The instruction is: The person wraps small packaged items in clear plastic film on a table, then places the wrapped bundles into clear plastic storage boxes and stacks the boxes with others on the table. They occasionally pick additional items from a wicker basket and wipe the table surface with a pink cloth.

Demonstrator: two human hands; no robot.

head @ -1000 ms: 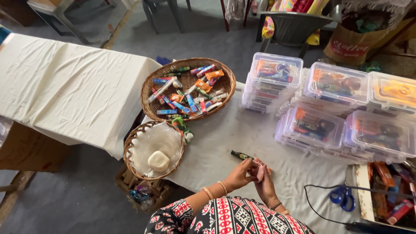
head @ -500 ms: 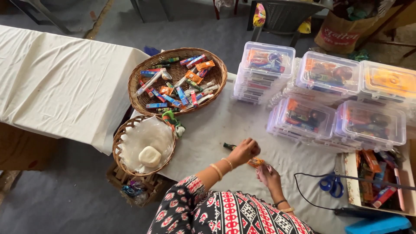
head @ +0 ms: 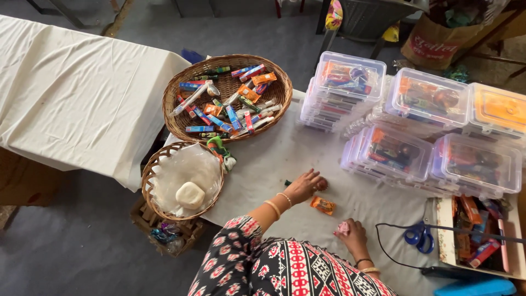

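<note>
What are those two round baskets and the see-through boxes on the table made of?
The large basket and small basket look like woven wicker or cane, matte brown; the interlaced strands show along their rims. The stacked boxes look like clear, glossy hard plastic: their contents show through and the lids catch the light.

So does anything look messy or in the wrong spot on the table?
A little. A few green and white bits lie wedged between the big basket and the small basket. An orange wrapper lies loose between the left hand and right hand. Nothing looks broken.
</note>
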